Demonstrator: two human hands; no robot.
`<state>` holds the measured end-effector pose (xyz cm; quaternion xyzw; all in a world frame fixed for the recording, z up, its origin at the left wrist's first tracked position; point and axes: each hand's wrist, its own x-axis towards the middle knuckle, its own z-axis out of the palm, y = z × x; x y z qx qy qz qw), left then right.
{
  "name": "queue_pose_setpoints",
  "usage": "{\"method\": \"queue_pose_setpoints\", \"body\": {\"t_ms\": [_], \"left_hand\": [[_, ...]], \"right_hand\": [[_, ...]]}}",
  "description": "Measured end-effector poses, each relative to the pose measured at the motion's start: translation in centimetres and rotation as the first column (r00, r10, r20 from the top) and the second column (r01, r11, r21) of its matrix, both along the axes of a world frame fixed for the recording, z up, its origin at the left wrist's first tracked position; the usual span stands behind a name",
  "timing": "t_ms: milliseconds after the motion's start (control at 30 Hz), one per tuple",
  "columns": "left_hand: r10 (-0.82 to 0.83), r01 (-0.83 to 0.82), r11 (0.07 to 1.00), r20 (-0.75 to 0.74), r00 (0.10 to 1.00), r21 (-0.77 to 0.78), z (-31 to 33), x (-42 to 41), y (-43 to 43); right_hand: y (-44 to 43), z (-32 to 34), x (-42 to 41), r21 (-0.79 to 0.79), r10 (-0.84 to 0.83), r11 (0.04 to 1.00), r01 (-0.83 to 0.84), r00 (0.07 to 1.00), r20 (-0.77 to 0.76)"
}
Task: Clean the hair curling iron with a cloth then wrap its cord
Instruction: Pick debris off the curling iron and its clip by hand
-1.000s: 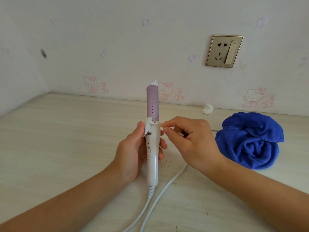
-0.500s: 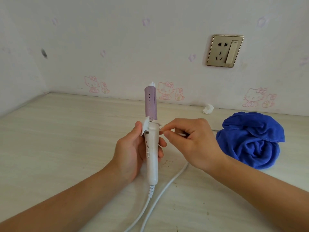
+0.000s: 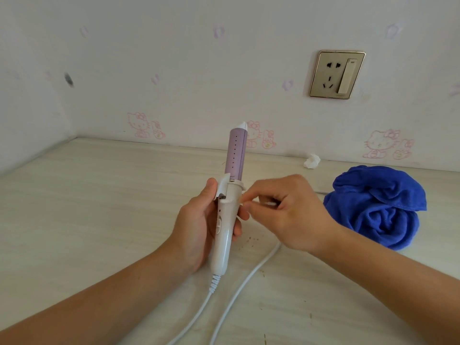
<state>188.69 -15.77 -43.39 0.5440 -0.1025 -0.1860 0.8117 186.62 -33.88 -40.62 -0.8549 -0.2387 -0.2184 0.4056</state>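
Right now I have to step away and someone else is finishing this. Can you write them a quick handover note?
Left hand grips the purple-barrelled white curling iron upright by its handle.
Right hand pinches what looks like the white cord beside the handle's collar.
The cord's loop trails over the pale wooden table; no turn is wound yet.
Blue terry cloth lies bunched to the right, no hand on it.
Whether wiping is done cannot be told; wrapping remains.

I see a pale wood-grain tabletop [image 3: 87,220] carrying a bunched blue cloth [image 3: 373,207], a crumpled white tissue [image 3: 312,161] near the wall, a white cord [image 3: 246,276] and dark specks [image 3: 249,241].
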Motion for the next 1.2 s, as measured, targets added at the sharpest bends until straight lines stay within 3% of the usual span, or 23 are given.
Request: {"method": "queue_pose_setpoints", "body": {"t_ms": [167,300,433,533,667,800,933,1200], "left_hand": [[0.006,-0.007,0.999,0.009,1.000,0.035,-0.2,0.0,0.0],[0.057,-0.058,0.998,-0.050,0.997,-0.026,-0.2,0.2,-0.2],[0.064,-0.065,0.998,-0.022,0.998,-0.017,-0.2,0.3,-0.3],[0.085,-0.087,0.996,-0.051,0.995,-0.038,-0.2,0.4,-0.3],[0.078,-0.078,0.997,-0.012,0.997,-0.020,-0.3,0.5,-0.3],[0.095,-0.095,0.995,0.003,0.995,0.011,-0.3,0.6,-0.3],[0.097,-0.101,0.992,0.057,0.994,0.078,-0.3,0.6,-0.2],[0.107,-0.110,0.991,0.033,0.994,0.073,-0.5,0.6,-0.2]], "right_hand": [[-0.4,0.7,0.6,0.009,-0.090,0.996,0.090,0.996,0.018],[1.0,-0.1,-1.2,-0.112,0.072,0.991,-0.075,0.997,-0.025],[0.4,-0.1,-0.3,-0.040,-0.056,0.998,0.056,0.998,-0.021],[1.2,-0.2,-1.2,-0.139,0.034,0.989,-0.042,0.998,-0.055],[0.5,0.0,-0.5,-0.049,-0.057,0.997,0.055,0.997,-0.049],[1.0,0.1,-0.9,-0.116,-0.018,0.993,0.012,0.999,-0.048],[0.4,0.5,-0.1,-0.050,-0.125,0.991,0.124,0.992,-0.009],[0.2,0.1,-0.8,-0.027,0.000,1.000,-0.001,1.000,-0.010]]}}
